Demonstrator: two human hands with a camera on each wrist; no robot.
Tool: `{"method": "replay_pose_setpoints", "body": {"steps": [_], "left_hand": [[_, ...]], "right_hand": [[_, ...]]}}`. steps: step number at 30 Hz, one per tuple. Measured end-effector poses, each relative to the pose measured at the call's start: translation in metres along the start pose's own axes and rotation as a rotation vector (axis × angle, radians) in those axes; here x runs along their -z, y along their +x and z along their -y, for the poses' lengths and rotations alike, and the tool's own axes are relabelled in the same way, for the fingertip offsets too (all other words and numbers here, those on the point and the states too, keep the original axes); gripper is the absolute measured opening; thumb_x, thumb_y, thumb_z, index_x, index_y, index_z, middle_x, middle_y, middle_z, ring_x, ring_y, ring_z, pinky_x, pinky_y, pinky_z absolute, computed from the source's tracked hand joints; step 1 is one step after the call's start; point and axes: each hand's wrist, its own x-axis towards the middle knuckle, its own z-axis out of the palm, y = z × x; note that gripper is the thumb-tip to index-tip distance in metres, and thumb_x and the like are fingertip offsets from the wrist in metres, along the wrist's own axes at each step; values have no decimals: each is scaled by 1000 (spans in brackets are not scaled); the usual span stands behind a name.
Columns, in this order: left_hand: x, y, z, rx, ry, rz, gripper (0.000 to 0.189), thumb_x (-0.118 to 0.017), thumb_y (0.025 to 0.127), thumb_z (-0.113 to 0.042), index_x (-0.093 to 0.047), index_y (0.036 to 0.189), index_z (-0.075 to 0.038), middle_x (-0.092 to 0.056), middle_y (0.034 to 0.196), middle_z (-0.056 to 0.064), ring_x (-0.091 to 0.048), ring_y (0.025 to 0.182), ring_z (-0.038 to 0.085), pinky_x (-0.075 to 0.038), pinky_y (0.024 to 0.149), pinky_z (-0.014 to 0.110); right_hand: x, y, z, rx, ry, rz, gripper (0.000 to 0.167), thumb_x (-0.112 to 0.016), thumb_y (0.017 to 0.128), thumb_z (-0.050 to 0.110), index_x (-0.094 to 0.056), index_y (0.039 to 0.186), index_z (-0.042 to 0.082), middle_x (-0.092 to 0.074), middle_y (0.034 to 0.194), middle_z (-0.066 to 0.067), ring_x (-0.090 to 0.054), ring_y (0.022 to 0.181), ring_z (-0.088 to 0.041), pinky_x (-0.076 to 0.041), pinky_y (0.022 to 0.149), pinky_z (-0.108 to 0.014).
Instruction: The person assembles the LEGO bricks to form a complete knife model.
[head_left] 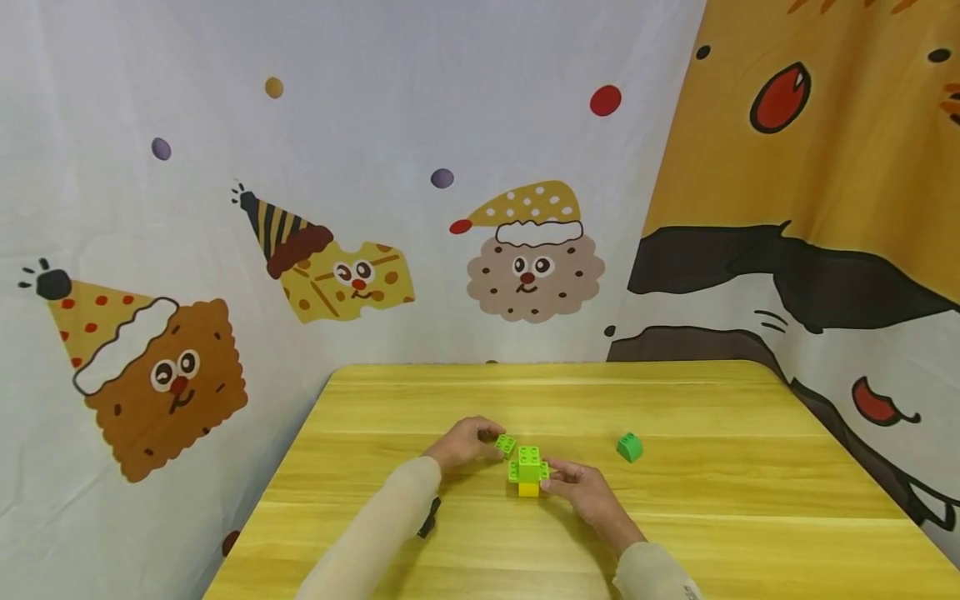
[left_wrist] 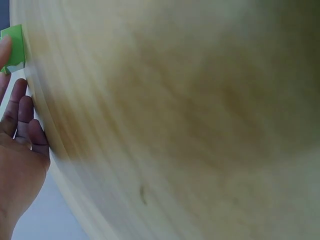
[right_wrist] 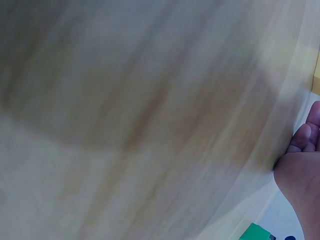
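A small stack of toy building bricks (head_left: 528, 467) stands in the middle of the table, light green on top with a yellow brick (head_left: 528, 490) at its base. Light green studded parts jut out on both sides. My right hand (head_left: 588, 493) grips the stack's right side, thumb and fingers around the jutting part. Just behind and left of the stack, my left hand (head_left: 461, 444) pinches a light green studded brick (head_left: 506, 445). The left wrist view shows the thumb over that brick (left_wrist: 18, 47). Only the right hand's lower edge (right_wrist: 300, 160) appears in the right wrist view.
A darker green brick with a curved side (head_left: 630, 447) lies on the wooden table (head_left: 720, 517), right of the stack. Beside the left sleeve is a small black strap-like piece (head_left: 429, 518). A printed cloth (head_left: 435, 275) hangs behind the table.
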Motion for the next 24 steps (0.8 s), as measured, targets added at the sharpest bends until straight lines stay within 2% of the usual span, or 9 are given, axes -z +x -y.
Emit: {"method": "replay_pose_setpoints", "body": {"steps": [10,18,24], "left_hand": [[1,-5,-2,15,-29,-21,32,-80,86,-22,-70,116,-15,-64,113,-4,-58,107,18,-46,98,44],[6,-8,1,25,-49,-61,28,-81,86,-26,-71,111,-17,-65,102,-5,-58,97,15,-49,89,39],[11,-14,-1,15,-103,-84,28,-81,85,-26,-71,109,-15,-65,100,-3,-59,94,17,-50,83,38]], "right_hand": [[1,1,0,18,-8,11,51,-78,87,16,-61,132,-2,-69,100,-6,-62,96,-19,-48,89,-42],[0,1,-2,3,-23,1,52,-79,86,19,-63,131,1,-68,100,-5,-59,97,-20,-47,91,-43],[1,-1,0,1,-27,-1,50,-78,87,18,-63,131,1,-67,101,-6,-59,97,-20,-48,89,-41]]}}
